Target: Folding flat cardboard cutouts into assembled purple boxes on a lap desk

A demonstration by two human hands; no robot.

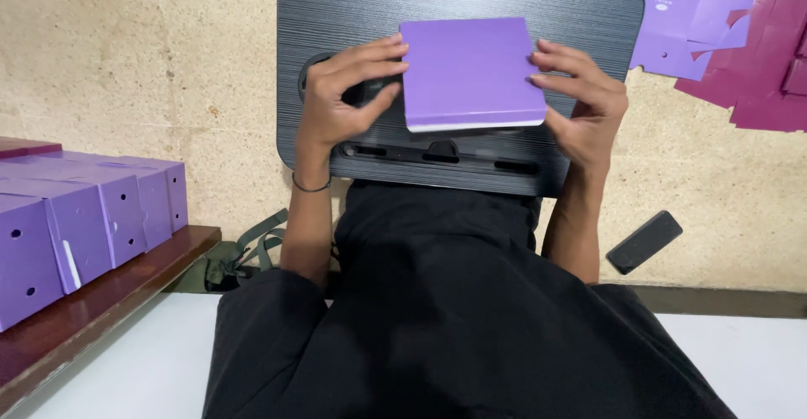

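Hands, my left [340,91] and right [584,100], grip a purple box [468,70] by its sides above the black lap desk [353,7].

The box [469,73] is plain purple with a thin white strip along its near edge. It sits on a black surface [353,7] with fine streaky grain. Floor [126,66] is mottled beige. At 9 o'clock there's a row of purple boxes [84,209] dotted with small dark holes, on a reddish-brown board [109,289]. At 2 o'clock, lilac and magenta sheets [723,24]. Black phone [644,242] at 4.
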